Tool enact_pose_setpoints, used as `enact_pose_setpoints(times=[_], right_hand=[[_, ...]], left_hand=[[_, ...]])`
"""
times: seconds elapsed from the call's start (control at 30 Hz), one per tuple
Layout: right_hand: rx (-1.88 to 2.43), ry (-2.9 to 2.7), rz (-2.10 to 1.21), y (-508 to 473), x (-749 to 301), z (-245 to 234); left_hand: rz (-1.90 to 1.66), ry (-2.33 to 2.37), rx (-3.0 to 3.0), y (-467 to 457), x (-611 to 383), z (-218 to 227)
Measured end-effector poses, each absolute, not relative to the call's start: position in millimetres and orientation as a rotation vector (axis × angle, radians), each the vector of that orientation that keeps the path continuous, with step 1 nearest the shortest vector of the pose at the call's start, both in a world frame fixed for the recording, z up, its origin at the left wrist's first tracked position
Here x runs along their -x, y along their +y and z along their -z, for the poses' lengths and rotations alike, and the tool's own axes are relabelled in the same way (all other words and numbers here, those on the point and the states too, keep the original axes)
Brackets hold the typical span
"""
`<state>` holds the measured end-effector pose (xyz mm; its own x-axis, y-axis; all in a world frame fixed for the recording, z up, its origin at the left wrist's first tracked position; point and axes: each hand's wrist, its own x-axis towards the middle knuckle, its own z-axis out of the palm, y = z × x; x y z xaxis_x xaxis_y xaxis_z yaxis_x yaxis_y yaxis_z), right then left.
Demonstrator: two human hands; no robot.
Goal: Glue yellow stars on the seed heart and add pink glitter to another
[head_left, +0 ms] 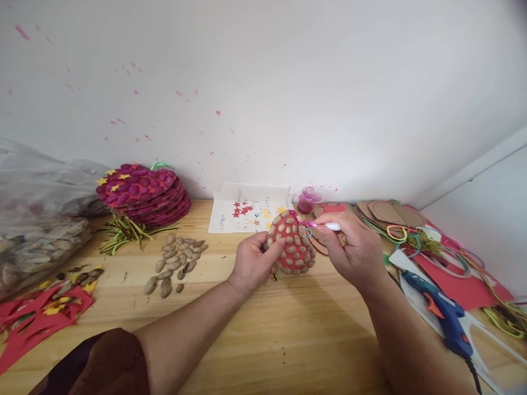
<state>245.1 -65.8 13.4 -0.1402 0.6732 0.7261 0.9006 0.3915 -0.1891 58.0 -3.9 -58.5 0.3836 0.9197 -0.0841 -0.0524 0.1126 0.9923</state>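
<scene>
My left hand (257, 258) grips the left edge of a red disc covered with peanut shells (292, 241), its thumb lying over the front. The disc is tilted up above the table. In my right hand (356, 244) is a paintbrush (328, 225) with a white handle, and its pink-stained tip touches the top right edge of the disc. Magenta paint shows on the shells there, while most others are bare tan. A clear cup of magenta paint (308, 202) stands behind the hands, against the wall.
Loose peanuts (181, 258) lie left of my left hand. Behind them stands a stack of magenta-painted discs (142, 192). A paper with star cutouts (230, 206) lies at the wall. On the right are cardboard discs (391, 214), coloured cords and a blue glue gun (442, 315). Plastic bags (45, 219) fill the left.
</scene>
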Motion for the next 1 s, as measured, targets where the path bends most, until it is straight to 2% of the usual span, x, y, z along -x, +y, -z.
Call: enact_pose_setpoints(times=[1.0], right_hand=[[1.367,-1.792,0.340,-66.3,-246.6,-14.5]], left_hand=[[-0.857,0.895,-1.246,-2.1,-57.5,59.3]])
